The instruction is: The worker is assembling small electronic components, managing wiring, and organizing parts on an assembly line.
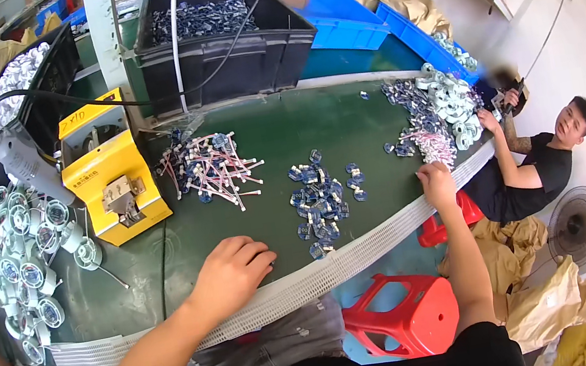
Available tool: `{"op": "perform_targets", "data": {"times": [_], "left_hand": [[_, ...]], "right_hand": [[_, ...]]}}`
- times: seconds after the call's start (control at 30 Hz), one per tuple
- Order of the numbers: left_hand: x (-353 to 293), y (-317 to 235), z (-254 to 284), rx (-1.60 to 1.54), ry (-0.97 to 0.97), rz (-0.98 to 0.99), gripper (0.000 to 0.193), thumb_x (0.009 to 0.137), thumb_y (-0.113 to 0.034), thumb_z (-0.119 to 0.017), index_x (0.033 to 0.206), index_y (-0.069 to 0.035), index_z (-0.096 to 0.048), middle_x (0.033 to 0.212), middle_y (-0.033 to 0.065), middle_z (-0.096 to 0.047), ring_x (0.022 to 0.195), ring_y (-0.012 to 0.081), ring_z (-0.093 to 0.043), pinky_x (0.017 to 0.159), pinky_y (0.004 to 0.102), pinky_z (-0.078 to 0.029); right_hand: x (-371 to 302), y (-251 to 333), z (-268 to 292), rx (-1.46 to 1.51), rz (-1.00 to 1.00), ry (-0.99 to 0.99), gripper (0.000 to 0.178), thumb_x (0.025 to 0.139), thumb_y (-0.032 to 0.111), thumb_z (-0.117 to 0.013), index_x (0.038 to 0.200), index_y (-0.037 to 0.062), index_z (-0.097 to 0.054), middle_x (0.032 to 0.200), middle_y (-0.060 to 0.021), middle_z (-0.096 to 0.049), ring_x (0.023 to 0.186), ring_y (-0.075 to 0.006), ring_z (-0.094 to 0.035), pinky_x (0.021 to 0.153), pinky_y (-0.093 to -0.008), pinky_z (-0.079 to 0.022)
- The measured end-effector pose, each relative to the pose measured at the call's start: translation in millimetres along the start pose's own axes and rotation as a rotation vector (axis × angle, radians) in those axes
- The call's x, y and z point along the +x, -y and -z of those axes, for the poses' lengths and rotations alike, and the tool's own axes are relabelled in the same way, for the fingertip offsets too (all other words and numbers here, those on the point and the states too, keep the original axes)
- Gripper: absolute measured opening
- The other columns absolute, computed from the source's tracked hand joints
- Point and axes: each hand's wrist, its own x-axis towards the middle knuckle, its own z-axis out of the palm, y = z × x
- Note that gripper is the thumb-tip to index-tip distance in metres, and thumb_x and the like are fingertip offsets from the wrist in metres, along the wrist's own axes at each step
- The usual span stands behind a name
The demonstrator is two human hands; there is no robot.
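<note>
Left hand (234, 270) curls over the green worktop (357, 127), right hand (437, 184) is just beside the wired connectors (434, 147), and I can't tell whether either grip is clenched on anything! Small blue boards (318, 206) lie between the hands, while behind, a big black bin (227, 59) holds dark-blue pieces (202, 19) and a second black bin (65, 64), left, white parts (19, 74).

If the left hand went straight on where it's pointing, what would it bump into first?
Probably the left hand would meet the loose pile of small, flat blue pieces on the flat green tabletop, though the hand's height is unclear.
</note>
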Motion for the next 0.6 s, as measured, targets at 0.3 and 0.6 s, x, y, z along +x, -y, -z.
{"op": "perform_targets", "data": {"times": [0.3, 0.6], "left_hand": [[-0.2, 7.9, 0.1, -0.005, -0.022, -0.023, 0.019, 0.077, -0.006, -0.070, 0.095, -0.003, -0.069, 0.090, 0.0082, -0.067, 0.086, 0.0260, -0.064, 0.078, 0.0382, -0.053], [6.3, -2.5, 15.9, -0.573, -0.031, 0.629, 0.013, 0.094, -0.001, -0.058, 0.103, 0.004, -0.067, 0.085, 0.0109, -0.067, 0.069, 0.0186, -0.069, 0.064, 0.0311, -0.053]], "right_hand": [[7.0, 74.1, 11.3, 0.284, 0.029, -0.169, 0.013, 0.083, 0.008, -0.067, 0.094, 0.0005, -0.067, 0.092, -0.0172, -0.065, 0.092, -0.0371, -0.062, 0.082, -0.0433, -0.049], [-4.6, 63.8, 5.0, 0.423, -0.050, 0.100, 0.011, 0.083, 0.008, -0.069, 0.092, 0.0009, -0.069, 0.090, -0.0147, -0.067, 0.086, -0.0306, -0.067, 0.077, -0.0379, -0.053]]}}
